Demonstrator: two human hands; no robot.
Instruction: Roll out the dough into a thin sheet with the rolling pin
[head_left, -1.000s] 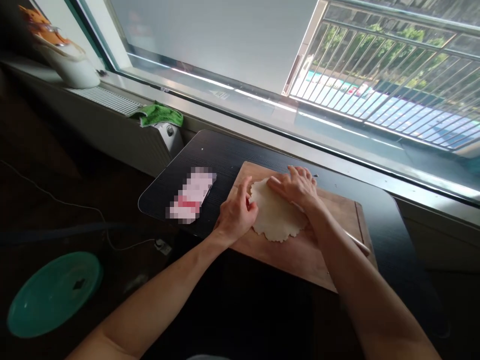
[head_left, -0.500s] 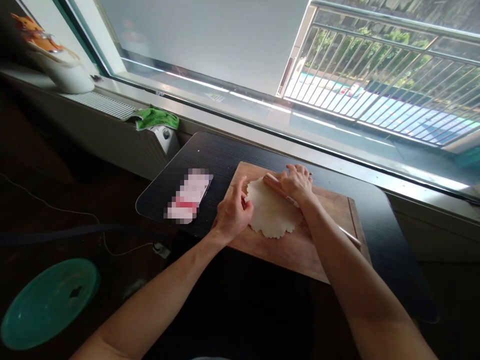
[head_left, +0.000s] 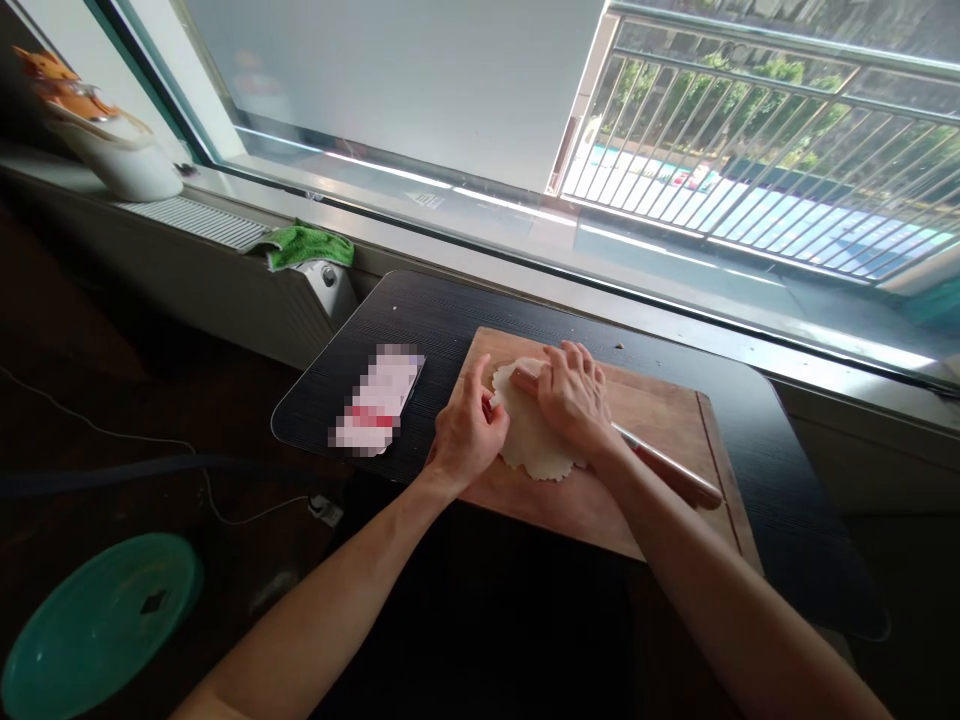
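A flat, round sheet of dough [head_left: 536, 440] with a ragged edge lies on the wooden board [head_left: 679, 410]. At its left edge is my left hand [head_left: 469, 435], index finger raised and the other fingers curled in at the dough's rim. My right hand [head_left: 574, 395] is over a smooth brownish rolling pin [head_left: 675, 470], pressing it on the dough with the fingers over it. The pin lies slantwise, one end on the dough and the other near the board's right edge. My right hand and forearm hide part of the pin and the dough's right side.
The board rests on a black table [head_left: 405, 310] by the window. A blurred pink-and-white item [head_left: 379, 400] lies on the left side. Beyond are a green cloth [head_left: 304, 245] and a white bucket [head_left: 124, 155]. A teal basin [head_left: 97, 620] is on the floor.
My right hand has moved left and slightly nearer with the rolling pin, further over the dough. My left hand stays at the dough's left edge.
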